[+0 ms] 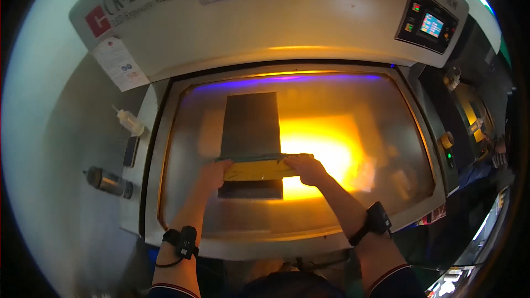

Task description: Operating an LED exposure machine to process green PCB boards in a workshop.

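Between my two hands stretches a yellow, bent sheet or film with a darker greenish upper edge. My left hand is closed on its left end, and my right hand grips the right end. Beneath it lies a dark rectangular panel, longer from near to far than across. The sheet crosses the panel's lower part; whether the two touch, I cannot tell. Both rest over the shiny framed bed of a large machine, where a bright yellow glare shows right of the panel. My fingertips are mostly hidden.
The machine's pale hood rises at the back, with a control screen at its right. On the left ledge are a white squeeze bottle, a dark phone-like block and a grey cylindrical bottle. A yellow roll sits at the right.
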Available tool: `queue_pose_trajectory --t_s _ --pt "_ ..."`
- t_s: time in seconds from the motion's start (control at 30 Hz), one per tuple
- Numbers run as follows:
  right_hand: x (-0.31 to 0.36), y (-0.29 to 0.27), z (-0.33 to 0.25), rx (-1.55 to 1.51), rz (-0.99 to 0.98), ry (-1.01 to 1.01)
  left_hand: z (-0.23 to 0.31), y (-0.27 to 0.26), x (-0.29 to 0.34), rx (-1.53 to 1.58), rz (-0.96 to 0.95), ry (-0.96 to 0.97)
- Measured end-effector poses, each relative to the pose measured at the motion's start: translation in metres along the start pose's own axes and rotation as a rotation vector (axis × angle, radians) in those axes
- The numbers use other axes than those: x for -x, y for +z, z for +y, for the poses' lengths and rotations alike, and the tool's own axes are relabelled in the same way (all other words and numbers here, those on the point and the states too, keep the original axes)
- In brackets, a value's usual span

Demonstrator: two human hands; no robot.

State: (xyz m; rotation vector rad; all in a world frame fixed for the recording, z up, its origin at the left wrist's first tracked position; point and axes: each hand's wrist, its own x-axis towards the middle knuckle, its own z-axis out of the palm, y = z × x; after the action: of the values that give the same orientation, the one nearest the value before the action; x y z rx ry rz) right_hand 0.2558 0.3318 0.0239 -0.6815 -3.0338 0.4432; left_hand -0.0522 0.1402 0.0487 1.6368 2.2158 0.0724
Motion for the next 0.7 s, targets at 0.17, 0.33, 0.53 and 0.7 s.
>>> queue_pose_trajectory --t_s 0.17,0.33,0.53,0.7 --pt "-0.140 -0.038 0.048 0.029 0.091 0.090 -0.058 -0.045 -0.144 -0.147 0.194 0.007" --pt "-0.302 -0.040 0.118 0.104 0.181 -0.102 -0.108 -0.118 -0.250 -0.105 0.357 0.051" --pt "-0.363 -0.100 0.151 0.118 -0.008 0.097 -0.123 -0.144 -0.354 -0.227 0.039 -0.103" --pt "-0.348 -0.029 0.151 0.224 0.057 0.039 -0.115 -0.110 -0.320 -0.166 0.181 0.012"
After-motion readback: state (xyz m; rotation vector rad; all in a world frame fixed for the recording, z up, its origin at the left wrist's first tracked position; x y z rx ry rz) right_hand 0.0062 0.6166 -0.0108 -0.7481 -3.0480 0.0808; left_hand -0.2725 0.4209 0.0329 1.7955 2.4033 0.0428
